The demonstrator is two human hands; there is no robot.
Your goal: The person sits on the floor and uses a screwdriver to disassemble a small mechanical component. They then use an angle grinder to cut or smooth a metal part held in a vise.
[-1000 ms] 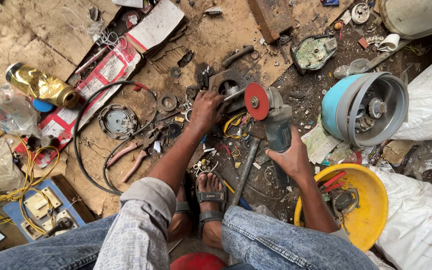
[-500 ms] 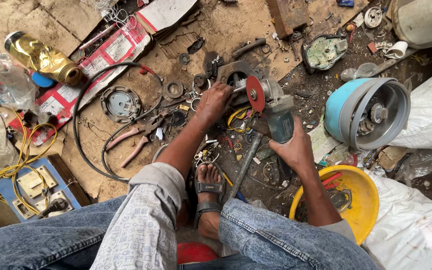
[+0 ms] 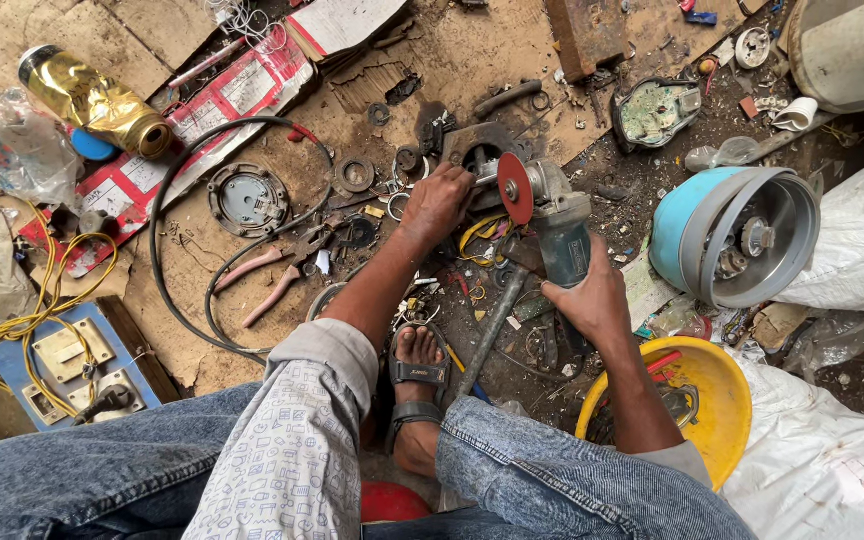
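Head view. The person sits low over a littered floor of flattened cardboard (image 3: pixel 182 290). The right hand (image 3: pixel 592 300) is closed around the body of the grinder (image 3: pixel 562 240), which lies near the middle of the floor with its red disc (image 3: pixel 515 188) upright. The left hand (image 3: pixel 439 200) rests just beside the disc, fingers (image 3: pixel 457 180) curled on a metal part (image 3: pixel 477 150) at the guard; whether they pinch it cannot be told. A black cable (image 3: pixel 167 260) loops across the cardboard at left, past red-handled pliers (image 3: pixel 267 275). A blue motor housing (image 3: pixel 732 235) and a yellow bowl (image 3: pixel 722 390) sit at right.

Risks, as judged: fingers this close to the disc would be cut should it spin; loose scrap under the grinder could be flung; the sandalled foot (image 3: pixel 417 375) lies near the tool.
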